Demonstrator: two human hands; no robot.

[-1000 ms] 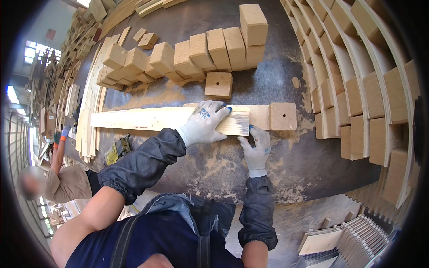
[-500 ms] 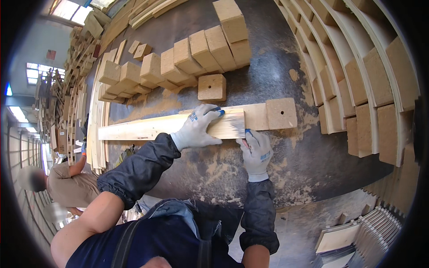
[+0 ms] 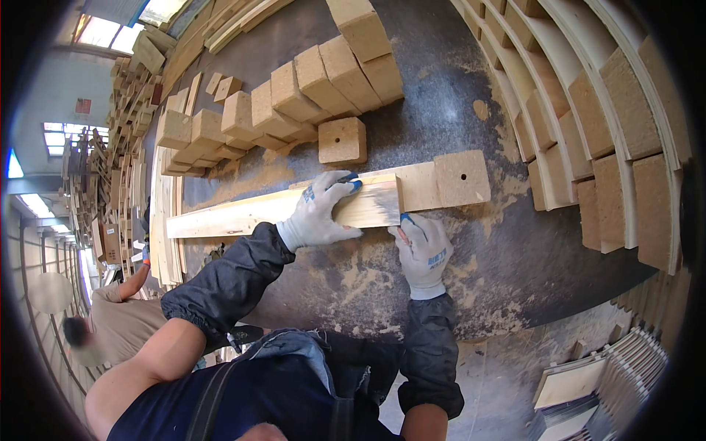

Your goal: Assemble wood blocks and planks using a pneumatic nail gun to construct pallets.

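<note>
1 head-worn fisheye looks down on nearby hands (image 3: pixel 315 210).

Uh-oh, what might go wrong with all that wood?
The long, pale wooden board might slide over the pale wooden plank beneath if the white-gloved left hand loosens, perhaps nudging the white-gloved right hand near the board's end. The tan, boxy wooden block stacked highest might topple if bumped.

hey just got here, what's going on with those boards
A person in gloves is working with pale boards at a dark table. The left hand lies across the upper board, while the right hand is at its right end, near the closer corner. A second board shows beyond that end, with a holed block at its tip. More blocks stand in a row behind.
</note>
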